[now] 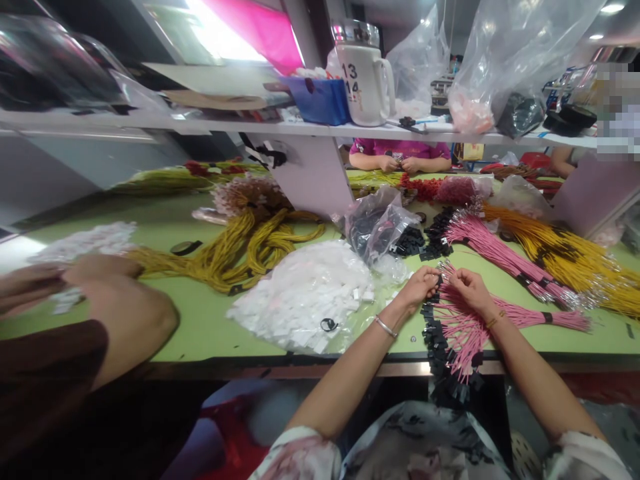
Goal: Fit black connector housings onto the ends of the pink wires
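Wires (463,333), pink, fan over the green table (200,341) between the forearms; black connectors (434,335) run down their left side and over the front edge; I judge those ends largely fitted, while silver tips near the fingers look left to do, a count I cannot give; left hand (424,288) pinches a small black piece (439,283); right hand (470,288) is closed narrow, on what I cannot tell; farther back lie tied pink bundles (505,253).
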The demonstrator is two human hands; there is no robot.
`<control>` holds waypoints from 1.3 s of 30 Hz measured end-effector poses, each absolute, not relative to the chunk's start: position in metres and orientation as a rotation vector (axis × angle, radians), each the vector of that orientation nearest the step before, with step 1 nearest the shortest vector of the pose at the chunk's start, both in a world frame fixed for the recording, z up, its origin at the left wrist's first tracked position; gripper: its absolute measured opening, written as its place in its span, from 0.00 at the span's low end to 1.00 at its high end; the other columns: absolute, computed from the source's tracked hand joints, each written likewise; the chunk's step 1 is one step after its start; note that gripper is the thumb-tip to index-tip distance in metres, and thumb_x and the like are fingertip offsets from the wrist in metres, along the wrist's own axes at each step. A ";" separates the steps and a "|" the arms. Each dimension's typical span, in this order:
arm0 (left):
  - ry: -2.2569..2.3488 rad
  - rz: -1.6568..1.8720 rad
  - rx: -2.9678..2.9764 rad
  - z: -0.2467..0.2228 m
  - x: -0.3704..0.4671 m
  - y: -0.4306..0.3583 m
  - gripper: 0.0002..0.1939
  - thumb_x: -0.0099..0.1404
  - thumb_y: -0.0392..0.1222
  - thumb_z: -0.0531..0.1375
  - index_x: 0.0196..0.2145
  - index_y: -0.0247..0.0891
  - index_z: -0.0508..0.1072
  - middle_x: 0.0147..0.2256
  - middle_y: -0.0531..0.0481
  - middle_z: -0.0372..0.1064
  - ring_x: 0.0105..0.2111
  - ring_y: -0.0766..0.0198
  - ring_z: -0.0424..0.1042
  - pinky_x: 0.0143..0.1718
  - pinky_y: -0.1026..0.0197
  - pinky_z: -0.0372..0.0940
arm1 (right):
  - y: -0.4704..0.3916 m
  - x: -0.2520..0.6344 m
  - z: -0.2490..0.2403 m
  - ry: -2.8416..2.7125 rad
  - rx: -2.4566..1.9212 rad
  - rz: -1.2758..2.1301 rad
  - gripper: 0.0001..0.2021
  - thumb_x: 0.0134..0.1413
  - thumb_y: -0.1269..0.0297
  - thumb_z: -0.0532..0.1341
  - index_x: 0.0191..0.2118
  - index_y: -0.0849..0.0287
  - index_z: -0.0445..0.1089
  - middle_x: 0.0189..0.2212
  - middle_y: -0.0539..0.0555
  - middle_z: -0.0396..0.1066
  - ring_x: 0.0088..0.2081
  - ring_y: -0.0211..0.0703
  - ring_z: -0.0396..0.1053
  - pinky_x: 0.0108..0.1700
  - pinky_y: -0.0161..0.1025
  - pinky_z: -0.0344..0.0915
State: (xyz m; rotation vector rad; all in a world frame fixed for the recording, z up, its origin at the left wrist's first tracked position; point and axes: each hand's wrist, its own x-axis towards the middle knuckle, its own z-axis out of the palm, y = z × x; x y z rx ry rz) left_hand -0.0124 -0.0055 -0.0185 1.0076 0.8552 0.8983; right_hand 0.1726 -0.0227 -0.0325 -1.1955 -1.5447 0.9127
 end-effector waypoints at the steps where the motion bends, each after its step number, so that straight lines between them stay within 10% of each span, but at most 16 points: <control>1: 0.857 0.905 0.983 -0.019 -0.013 -0.005 0.13 0.57 0.41 0.67 0.39 0.34 0.72 0.24 0.56 0.65 0.21 0.73 0.61 0.23 0.69 0.53 | -0.023 0.173 -0.033 -1.541 -1.201 0.907 0.17 0.55 0.49 0.62 0.27 0.58 0.67 0.21 0.47 0.62 0.24 0.37 0.57 0.29 0.35 0.57; 23: 0.961 1.061 1.262 -0.029 -0.006 -0.013 0.13 0.54 0.35 0.64 0.38 0.35 0.82 0.39 0.45 0.79 0.38 0.62 0.73 0.42 0.60 0.66 | -0.027 0.172 -0.026 -1.719 -1.215 0.892 0.11 0.54 0.58 0.60 0.26 0.58 0.64 0.20 0.46 0.60 0.23 0.36 0.55 0.27 0.35 0.54; 39: 0.931 0.994 1.730 -0.010 -0.010 -0.056 0.13 0.59 0.32 0.58 0.39 0.35 0.80 0.34 0.47 0.75 0.30 0.67 0.69 0.34 0.63 0.65 | -0.025 0.189 -0.015 -1.719 -1.173 1.080 0.15 0.58 0.50 0.60 0.33 0.59 0.71 0.26 0.50 0.69 0.27 0.39 0.63 0.31 0.36 0.61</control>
